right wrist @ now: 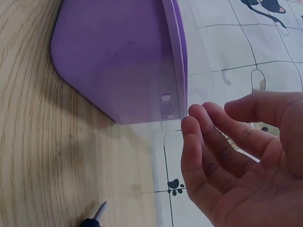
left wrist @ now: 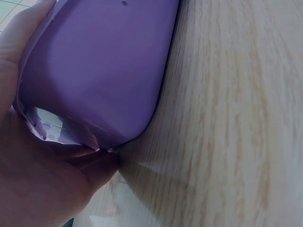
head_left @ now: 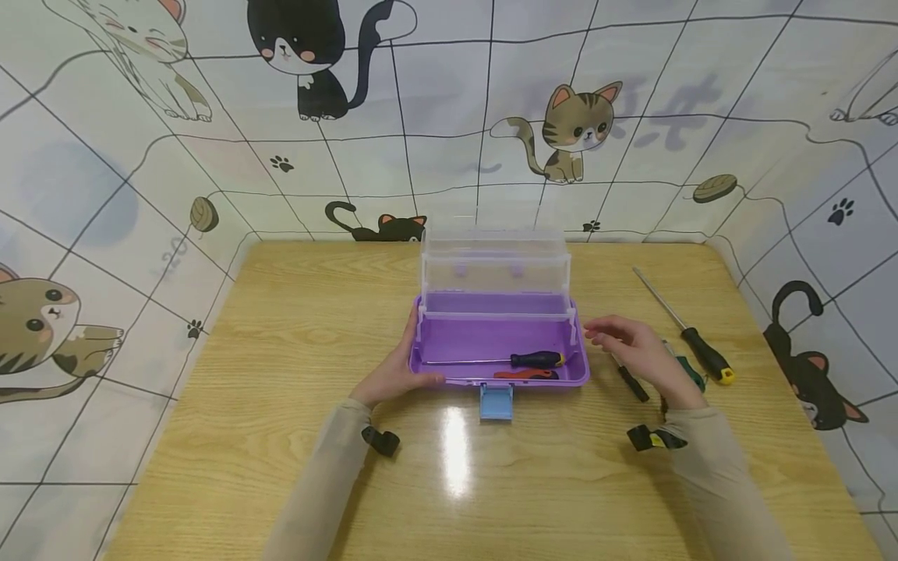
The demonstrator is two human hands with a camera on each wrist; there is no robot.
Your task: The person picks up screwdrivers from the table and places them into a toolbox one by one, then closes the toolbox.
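A purple toolbox stands on the table with its clear lid raised and its blue latch hanging at the front. Inside lie a screwdriver with a black and yellow handle and a red-and-black handled item, its kind unclear. My left hand grips the box's left end, thumb along the front rim; the left wrist view shows fingers round the corner. Just off the right end, my right hand hovers with loosely bent fingers, holding nothing.
Right of the box lie a long screwdriver with a black and yellow handle, a small black-handled tool and a green-handled tool partly hidden by the right hand. Cat-patterned walls border the table.
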